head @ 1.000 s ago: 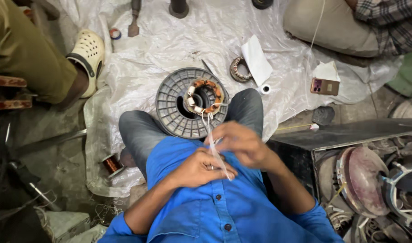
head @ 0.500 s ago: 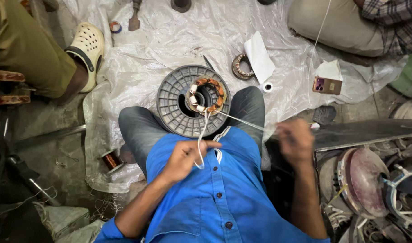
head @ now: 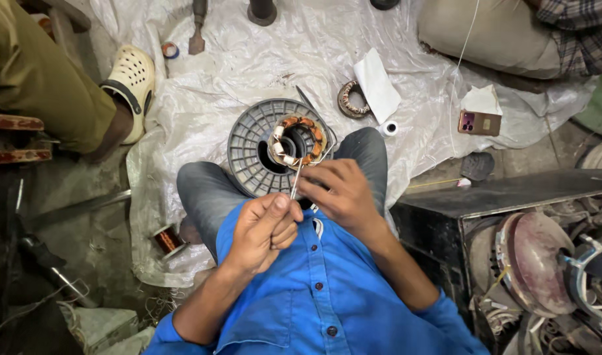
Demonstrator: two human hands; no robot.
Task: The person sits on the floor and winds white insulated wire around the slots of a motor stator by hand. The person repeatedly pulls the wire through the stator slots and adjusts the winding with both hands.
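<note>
- On your white plastic sheet [head: 248, 59]: a folded white paper [head: 377, 85], a small wound ring [head: 351, 100] touching it, and a white tape roll [head: 389, 128].
- To your right: a phone [head: 479, 123] just below a white cloth [head: 482, 100].
- To your left: a cream clog [head: 131, 82] and a copper wire spool [head: 167, 239].

front: grey spool [head: 248, 148] blocks | right: black box [head: 485, 204] | left: bare sheet [head: 182, 125] (open)

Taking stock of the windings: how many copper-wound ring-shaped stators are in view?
2: one stator sits on the grey spool just beyond both hands; a second stator lies on the plastic sheet beside the white paper. Others may be hidden.
</note>
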